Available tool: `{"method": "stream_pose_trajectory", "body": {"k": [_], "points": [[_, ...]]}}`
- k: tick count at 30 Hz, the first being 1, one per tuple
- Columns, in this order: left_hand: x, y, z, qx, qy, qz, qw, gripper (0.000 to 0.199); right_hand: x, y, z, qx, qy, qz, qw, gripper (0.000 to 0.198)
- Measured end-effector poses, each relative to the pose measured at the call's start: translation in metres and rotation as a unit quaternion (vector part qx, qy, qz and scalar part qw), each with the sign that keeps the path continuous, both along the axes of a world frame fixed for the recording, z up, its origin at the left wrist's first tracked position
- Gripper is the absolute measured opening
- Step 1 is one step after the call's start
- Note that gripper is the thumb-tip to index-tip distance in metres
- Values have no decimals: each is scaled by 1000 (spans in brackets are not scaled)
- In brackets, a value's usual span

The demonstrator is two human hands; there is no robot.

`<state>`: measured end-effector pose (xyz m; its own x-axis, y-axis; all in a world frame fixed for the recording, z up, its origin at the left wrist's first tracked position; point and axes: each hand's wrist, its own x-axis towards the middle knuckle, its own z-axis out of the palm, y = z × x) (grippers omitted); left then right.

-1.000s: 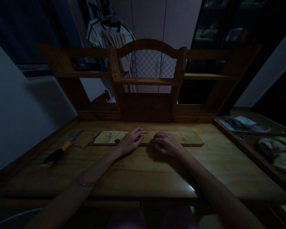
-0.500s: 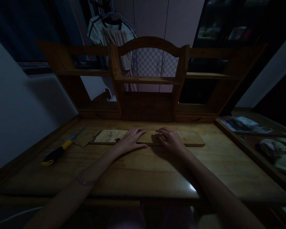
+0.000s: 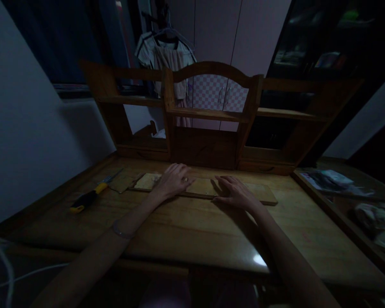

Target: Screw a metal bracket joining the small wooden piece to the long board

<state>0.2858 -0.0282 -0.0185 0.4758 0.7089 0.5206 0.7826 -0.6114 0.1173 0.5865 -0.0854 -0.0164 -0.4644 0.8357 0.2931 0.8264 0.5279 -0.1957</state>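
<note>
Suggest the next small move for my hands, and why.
Perhaps close the right hand on the board: its thumb lies by the near edge and its fingers reach toward the far one, so a grip looks close.

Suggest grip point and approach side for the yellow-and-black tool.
Probably the thick black part of the handle, from above with the left hand, the nearer one: the tool lies on the desk, handle toward the person's side, slim metal end pointing away.
</note>
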Motion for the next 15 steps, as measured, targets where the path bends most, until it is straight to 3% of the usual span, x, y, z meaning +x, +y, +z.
{"method": "stream_pose_trajectory", "body": {"k": [2,5,9,12,15], "points": [[-30,13,4,12,-26,80,996,48,1,0,0,-7,6,-2,1000,86],[-102,32,4,-75,-5,169,983,42,0,-1,-2,-18,24,2,1000,81],[-196,34,5,-201,44,177,962,51,-1,-1,-4,-21,39,19,999,75],[-229,16,9,-259,83,176,946,66,0,1,-5,-13,34,30,999,73],[-230,-2,13,-258,64,210,941,81,-1,2,-6,-11,39,42,998,73]]}}
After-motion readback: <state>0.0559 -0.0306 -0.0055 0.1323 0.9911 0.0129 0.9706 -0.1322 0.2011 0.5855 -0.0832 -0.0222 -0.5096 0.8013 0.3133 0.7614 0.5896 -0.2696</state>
